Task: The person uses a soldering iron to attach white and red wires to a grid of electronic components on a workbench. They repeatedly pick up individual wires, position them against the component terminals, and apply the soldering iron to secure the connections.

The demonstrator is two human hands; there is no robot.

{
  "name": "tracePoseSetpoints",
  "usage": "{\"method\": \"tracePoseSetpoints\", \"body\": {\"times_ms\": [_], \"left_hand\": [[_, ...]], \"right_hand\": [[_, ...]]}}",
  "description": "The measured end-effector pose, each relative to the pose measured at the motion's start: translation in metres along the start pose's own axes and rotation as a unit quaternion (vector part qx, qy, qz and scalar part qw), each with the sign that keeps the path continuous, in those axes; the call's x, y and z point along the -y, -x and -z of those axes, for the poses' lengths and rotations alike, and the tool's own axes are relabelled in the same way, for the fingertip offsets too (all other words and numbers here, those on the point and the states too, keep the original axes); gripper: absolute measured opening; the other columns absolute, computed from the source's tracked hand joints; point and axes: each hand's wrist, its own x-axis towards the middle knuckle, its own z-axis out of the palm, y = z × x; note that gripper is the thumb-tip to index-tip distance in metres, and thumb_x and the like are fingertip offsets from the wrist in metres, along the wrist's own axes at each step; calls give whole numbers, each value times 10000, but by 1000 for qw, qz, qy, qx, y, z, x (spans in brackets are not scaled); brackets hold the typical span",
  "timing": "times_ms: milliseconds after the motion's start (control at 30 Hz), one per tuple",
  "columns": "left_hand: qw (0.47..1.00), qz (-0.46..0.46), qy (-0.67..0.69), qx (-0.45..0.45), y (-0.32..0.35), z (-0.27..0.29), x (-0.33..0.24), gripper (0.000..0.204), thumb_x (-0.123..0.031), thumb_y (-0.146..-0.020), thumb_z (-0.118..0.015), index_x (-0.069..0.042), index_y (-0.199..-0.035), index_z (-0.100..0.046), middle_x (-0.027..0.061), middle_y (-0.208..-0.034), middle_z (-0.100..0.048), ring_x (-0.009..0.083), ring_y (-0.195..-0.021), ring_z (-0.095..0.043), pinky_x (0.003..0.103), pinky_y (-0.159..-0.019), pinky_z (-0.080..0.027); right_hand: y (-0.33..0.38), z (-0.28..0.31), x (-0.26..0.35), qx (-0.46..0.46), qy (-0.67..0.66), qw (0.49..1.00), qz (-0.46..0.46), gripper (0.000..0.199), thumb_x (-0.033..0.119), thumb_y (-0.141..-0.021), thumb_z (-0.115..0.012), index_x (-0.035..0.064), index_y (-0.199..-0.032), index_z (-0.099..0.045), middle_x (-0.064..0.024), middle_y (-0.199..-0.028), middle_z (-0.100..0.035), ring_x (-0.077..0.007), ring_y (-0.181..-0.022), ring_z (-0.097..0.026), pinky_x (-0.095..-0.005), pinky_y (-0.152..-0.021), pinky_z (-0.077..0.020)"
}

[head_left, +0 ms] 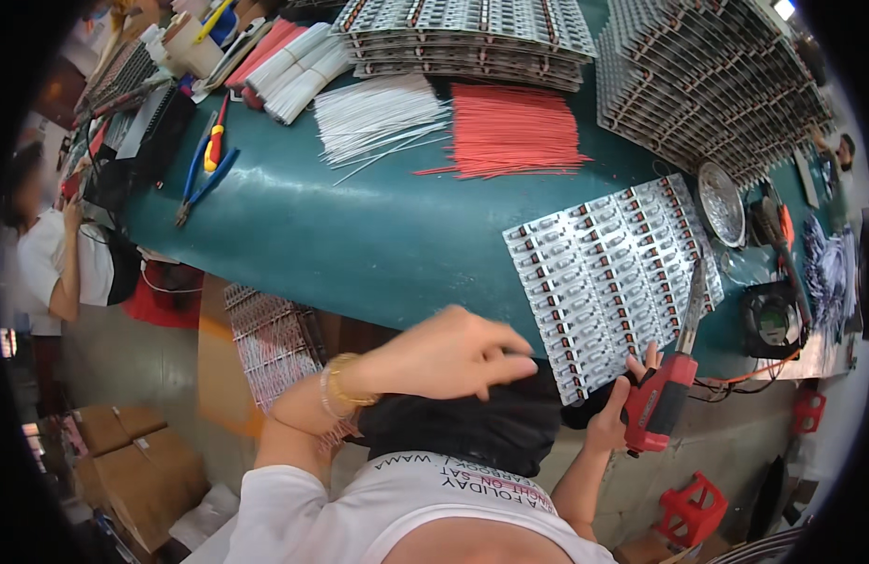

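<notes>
My right hand [607,423] is closed on the handle of a red-and-black soldering gun [655,404]. Its long metal barrel points away from me over the right part of a silver circuit-board panel [613,273]. This panel lies slanted at the table's front edge, with rows of small dark and orange parts. My left hand [453,352] hovers at the near table edge, left of the panel, fingers partly bent and apart, with nothing visible in them. Beyond lie a pile of cut red wires [514,132] and a pile of white wires [378,117].
Tall stacks of panels [707,85] stand at the back right, another stack [467,42] at the back middle. Blue-handled pliers [209,179] lie left. A metal dish [721,204] and a round black device [773,317] sit right. Another person [58,244] works at far left.
</notes>
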Motion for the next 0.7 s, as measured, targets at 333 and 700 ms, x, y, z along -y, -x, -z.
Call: {"method": "tracePoseSetpoints", "body": {"times_ms": [333, 700], "left_hand": [[619, -168, -649, -410, -46, 165, 31, 248, -97, -715, -631, -48, -957, -609, 108, -968, -562, 282, -964, -506, 381, -842, -386], [573, -138, -730, -347, -63, 196, 22, 24, -16, -721, -559, -37, -716, -550, 100, -757, -567, 279, -698, -571, 379, -705, -412]], "right_hand": [[-13, -10, -27, -106, 176, 973, 102, 343, 31, -853, -638, -98, -1135, -491, -147, -873, -663, -193, -773, -633, -309, -770, -498], [-15, -11, -23, -141, 158, 976, 48, 285, 43, -830, -672, -68, -1040, -516, -126, -838, -663, -193, -754, -636, -315, -744, -513]]}}
